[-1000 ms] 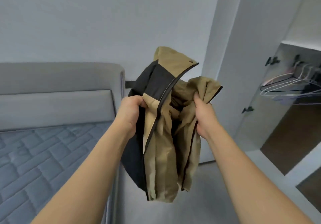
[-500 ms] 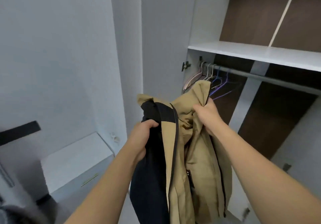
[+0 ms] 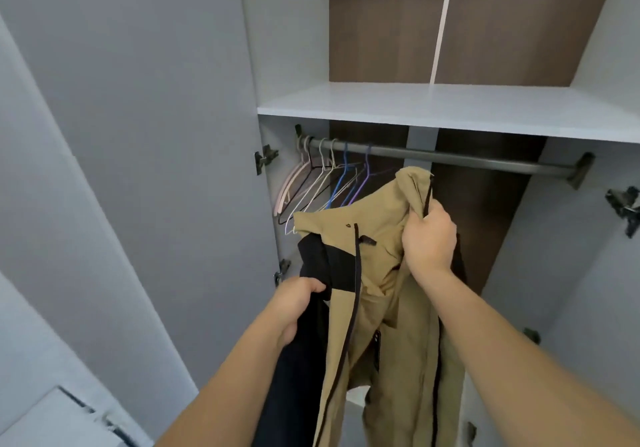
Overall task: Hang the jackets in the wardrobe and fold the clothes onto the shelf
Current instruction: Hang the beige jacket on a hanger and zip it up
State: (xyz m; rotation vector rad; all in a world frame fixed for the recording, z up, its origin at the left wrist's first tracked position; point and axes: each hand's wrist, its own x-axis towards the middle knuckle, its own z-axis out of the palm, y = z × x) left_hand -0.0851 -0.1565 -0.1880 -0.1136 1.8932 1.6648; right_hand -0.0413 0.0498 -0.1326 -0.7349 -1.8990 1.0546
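A tan and black jacket (image 3: 381, 238) hangs open in front of the open wardrobe, its lower part dropping out of the frame's bottom. My left hand (image 3: 298, 304) grips its black left front edge. Higher up, my right hand (image 3: 427, 242) grips the tan collar, just below the grey hanging rail (image 3: 467, 160). Several bare wire and plastic hangers (image 3: 322, 186) hang at the rail's left end, partly hidden behind the jacket. A white shelf (image 3: 433, 107) runs above the rail.
The wardrobe's left door (image 3: 156, 134) stands open close on the left, the right door (image 3: 588, 238) open on the right with hinges showing. A white bedside unit (image 3: 52, 419) sits at the bottom left corner.
The view has swung from the bed and wall to face the wardrobe. Both hands carried the jacket up toward the rail, the right hand rising higher than the left.
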